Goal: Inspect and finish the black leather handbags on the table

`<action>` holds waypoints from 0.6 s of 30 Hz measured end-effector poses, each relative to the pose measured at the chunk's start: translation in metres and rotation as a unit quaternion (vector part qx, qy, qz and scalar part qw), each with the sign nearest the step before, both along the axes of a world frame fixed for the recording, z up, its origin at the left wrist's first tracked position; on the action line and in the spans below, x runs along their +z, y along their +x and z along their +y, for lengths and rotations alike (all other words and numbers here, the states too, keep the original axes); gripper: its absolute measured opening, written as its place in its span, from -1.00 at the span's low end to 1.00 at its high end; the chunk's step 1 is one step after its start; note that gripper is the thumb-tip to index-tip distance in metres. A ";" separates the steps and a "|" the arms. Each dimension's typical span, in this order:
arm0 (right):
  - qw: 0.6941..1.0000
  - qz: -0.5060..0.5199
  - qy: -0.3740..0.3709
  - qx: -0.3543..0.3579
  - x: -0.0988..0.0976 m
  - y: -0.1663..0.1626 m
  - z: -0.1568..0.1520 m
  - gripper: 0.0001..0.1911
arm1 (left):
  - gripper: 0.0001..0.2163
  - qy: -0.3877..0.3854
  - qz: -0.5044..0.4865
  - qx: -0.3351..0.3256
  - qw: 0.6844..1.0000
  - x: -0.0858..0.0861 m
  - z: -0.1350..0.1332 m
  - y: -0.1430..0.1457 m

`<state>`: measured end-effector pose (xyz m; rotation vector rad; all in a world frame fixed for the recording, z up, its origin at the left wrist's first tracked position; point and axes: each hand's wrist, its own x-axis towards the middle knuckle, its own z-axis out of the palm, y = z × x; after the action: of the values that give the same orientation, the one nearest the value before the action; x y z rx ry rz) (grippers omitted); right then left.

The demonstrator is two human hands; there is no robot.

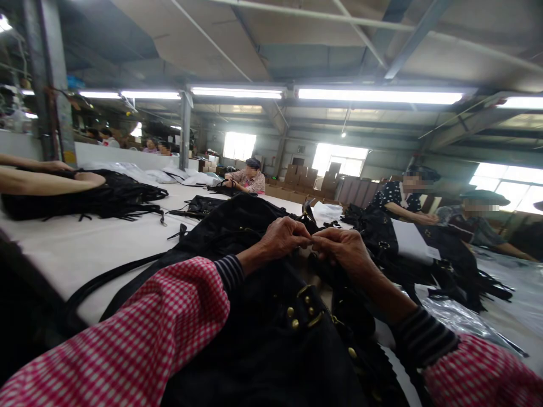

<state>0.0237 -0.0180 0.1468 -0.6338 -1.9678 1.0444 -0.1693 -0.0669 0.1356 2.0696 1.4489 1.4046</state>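
Note:
A black handbag [263, 316] with gold studs and a buckle lies in front of me on the white table [85, 249]. My left hand [283, 237] and my right hand [344, 250] meet above the bag's top edge. Both are closed in a pinch, fingertips touching each other around a small part of the bag that I cannot make out. A long black strap [114, 277] runs from the bag toward the left. My sleeves are red-and-white check with striped cuffs.
A fringed black bag [106, 195] lies at the left under another person's arms [51, 181]. More black bags [203, 204] sit farther along the table. Several other people work at the far end and right side. Clear plastic wrap [462, 316] lies at right.

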 end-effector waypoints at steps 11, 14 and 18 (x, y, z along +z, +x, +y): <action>0.999 0.008 -0.029 -0.012 -0.001 0.000 -0.002 -0.64 | -0.84 0.007 0.013 0.014 1.000 0.000 -0.002 0.000; 1.000 -0.008 -0.024 -0.009 -0.002 -0.001 -0.001 -0.66 | -0.84 0.008 0.021 0.016 1.000 0.000 -0.001 0.000; 0.999 -0.030 -0.011 -0.012 -0.002 -0.003 -0.001 -0.69 | -0.87 0.008 0.037 0.025 0.999 0.002 -0.003 0.001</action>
<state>0.0212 -0.0194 0.1453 -0.7060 -1.9971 1.0434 -0.1679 -0.0703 0.1375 2.1287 1.5345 1.3758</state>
